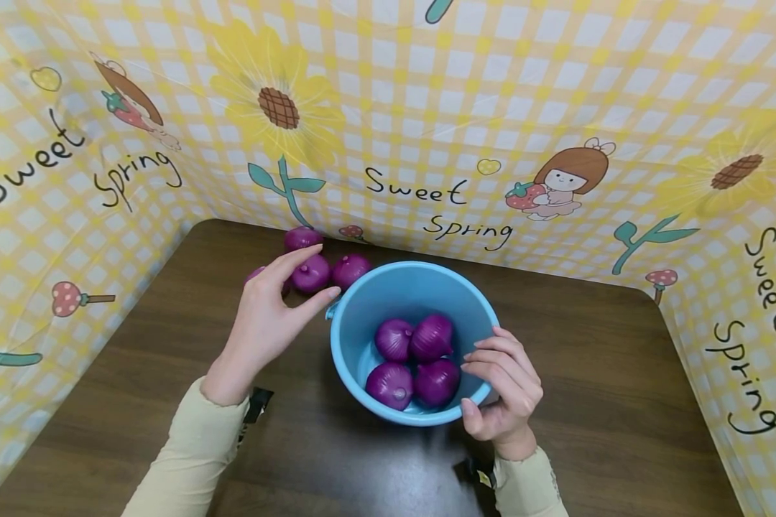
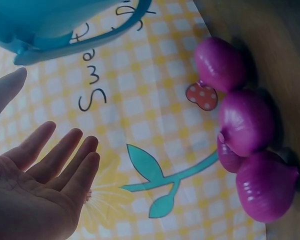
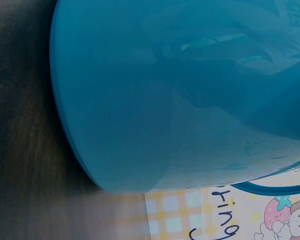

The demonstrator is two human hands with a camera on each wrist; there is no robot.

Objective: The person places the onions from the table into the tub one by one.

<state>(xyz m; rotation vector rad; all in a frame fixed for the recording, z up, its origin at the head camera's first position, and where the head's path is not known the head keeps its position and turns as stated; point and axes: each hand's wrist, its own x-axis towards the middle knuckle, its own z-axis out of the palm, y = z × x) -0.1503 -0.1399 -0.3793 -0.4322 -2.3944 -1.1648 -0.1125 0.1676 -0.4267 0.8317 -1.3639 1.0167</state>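
Observation:
A light-blue plastic bucket stands on the table with several purple onions at its bottom. At the bucket's right side my right hand holds the rim, fingers over the inside and thumb at the outer edge. In the right wrist view the bucket's outer wall fills most of the picture and the hand is hidden. My left hand is left of the bucket, thumb and fingers spread apart with nothing between them. Several more onions lie close together just beyond it; the left wrist view shows these onions apart from the palm.
The dark wooden table is enclosed at the back and sides by a yellow checked cloth with printed flowers and lettering. A bucket handle hangs at the bucket's side. The loose onions sit near the table's back left edge.

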